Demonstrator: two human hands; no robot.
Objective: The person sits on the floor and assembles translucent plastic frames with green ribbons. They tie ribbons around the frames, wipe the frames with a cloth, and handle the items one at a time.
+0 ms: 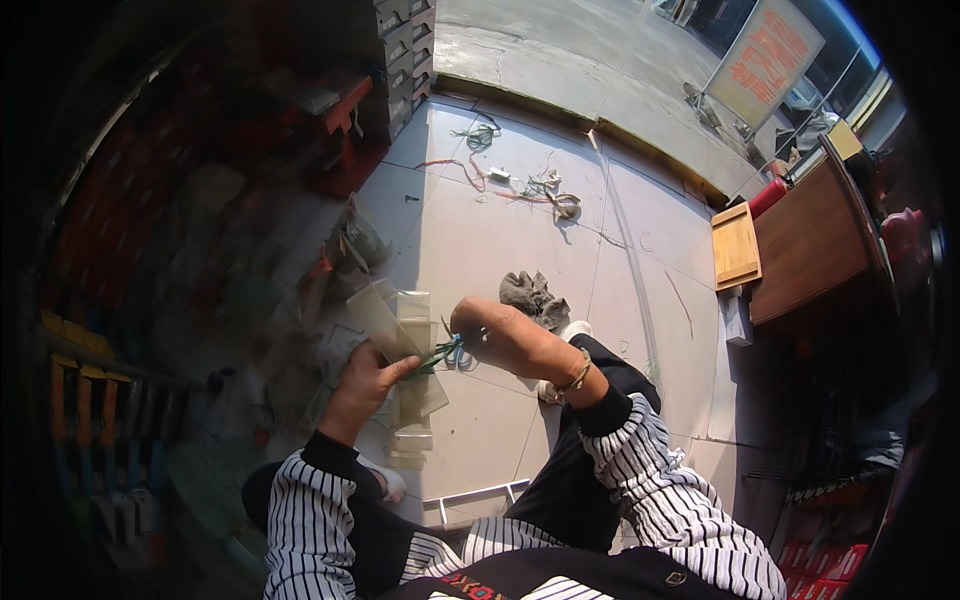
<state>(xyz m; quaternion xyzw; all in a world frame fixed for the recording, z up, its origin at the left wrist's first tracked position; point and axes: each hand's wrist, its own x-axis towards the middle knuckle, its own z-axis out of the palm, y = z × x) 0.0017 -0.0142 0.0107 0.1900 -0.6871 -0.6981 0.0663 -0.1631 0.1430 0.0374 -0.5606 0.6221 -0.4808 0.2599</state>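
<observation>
My left hand (366,388) pinches a bundle of thin dark green strands (432,360) between thumb and fingers. My right hand (492,333) is bent inward at the far end of the strands, its fingers curled and mostly hidden. A small blue bit (457,346) shows beside those fingers; what they grip is unclear. Below and beyond my left hand are clear plastic boxes (412,306), partly covered by the hand. A crumpled grey cloth (535,296) lies on the floor just past my right hand.
Cords and scraps (540,187) are strewn over the tiled floor (480,430). A green tangle (480,133) lies farther off. Dark shelves with tools (100,410) line the left. A brown wooden cabinet (815,245) and a wooden board (737,248) stand at the right. A doorway threshold (560,120) crosses the far side.
</observation>
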